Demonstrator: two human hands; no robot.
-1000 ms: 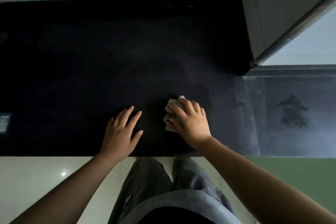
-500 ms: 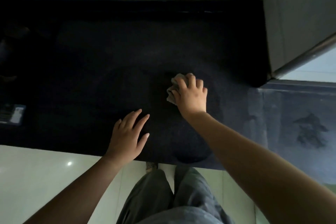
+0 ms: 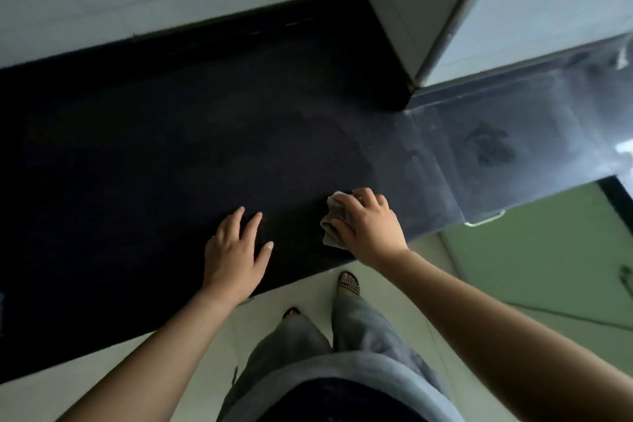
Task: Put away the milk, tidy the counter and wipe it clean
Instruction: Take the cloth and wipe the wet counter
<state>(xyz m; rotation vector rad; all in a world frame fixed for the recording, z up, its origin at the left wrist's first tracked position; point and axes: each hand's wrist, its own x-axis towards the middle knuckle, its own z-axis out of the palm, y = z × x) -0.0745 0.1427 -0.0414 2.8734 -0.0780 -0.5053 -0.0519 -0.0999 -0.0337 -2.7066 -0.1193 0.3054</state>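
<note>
Pressing crumpled cloth [image 3: 334, 223] onto dark desk [image 3: 154, 147] near front edge: right hand [image 3: 368, 228] clamped on cloth. Left hand [image 3: 234, 250] flat beside it, fingers spread, empty.

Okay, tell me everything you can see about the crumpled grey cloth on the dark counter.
The crumpled grey-beige cloth looks like soft fabric, bunched into a wad with folds showing. It lies on the dark counter near its front edge, pressed under the right hand, whose fingers spread over its top and cover most of it; only its left side and a pale far corner show. The left hand rests flat on the counter beside it, apart from the cloth.
</note>
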